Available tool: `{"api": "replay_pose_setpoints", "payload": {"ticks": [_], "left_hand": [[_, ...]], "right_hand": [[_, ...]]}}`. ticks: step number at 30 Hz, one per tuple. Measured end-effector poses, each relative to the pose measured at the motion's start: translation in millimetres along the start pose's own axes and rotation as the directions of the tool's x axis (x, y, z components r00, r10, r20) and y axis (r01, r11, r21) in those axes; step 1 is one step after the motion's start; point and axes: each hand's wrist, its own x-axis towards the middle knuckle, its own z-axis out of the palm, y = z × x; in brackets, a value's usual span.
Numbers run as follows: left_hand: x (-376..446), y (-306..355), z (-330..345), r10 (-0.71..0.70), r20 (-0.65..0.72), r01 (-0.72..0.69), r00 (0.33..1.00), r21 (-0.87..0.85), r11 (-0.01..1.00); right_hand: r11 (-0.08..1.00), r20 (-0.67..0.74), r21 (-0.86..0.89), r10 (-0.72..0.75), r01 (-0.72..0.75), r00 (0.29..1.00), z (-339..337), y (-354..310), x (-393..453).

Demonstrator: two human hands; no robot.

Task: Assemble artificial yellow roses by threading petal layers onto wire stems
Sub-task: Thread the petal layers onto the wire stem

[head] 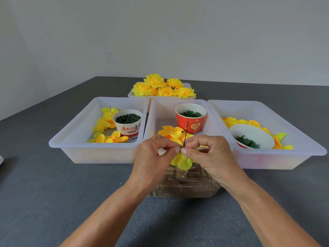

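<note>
Green wire stem [185,137] upright, pinched between left hand [153,157] and right hand [208,155] fingers.

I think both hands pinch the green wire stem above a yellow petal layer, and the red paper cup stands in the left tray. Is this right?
Not quite. In the head view both hands do pinch the green wire stem above the yellow petal layer, but the red paper cup stands in the middle tray, not the left one.

The white paper cup [128,122] in the left tray carries large red Chinese characters, beginning 舌尖上的; the smaller line beneath is too small to read. The red paper cup [190,118] in the middle tray shows a gold heart enclosing characters too blurred to read.
</note>
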Motion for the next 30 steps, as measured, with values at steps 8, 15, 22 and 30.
{"api": "replay_pose_setpoints", "payload": {"ticks": [8, 15, 22, 30], "left_hand": [[0.9, 0.9, -0.2, -0.003, -0.003, 0.003, 1.0, 0.03, 1.0], [2.7, 1.2, 2.1, 0.005, -0.008, -0.005, 1.0, 0.055, 0.999], [38.9, -4.2, -5.5, -0.054, -0.035, 0.053, 0.998, -0.027, 0.998], [88.2, -27.8, 5.0, -0.061, 0.014, 0.056, 0.998, 0.238, 0.97]], "right_hand": [[0.999, -0.02, -0.048, 0.012, -0.013, 1.0, 1.2, -5.0, -1.8], [0.998, -0.022, -0.059, -0.003, 0.002, 1.0, 1.6, -1.9, -3.8], [0.972, -0.026, 0.212, 0.108, -0.1, 0.994, -22.7, 1.4, 29.6], [0.888, 0.158, -0.449, 0.183, -0.094, 0.97, 0.8, 40.6, 95.4]]}}
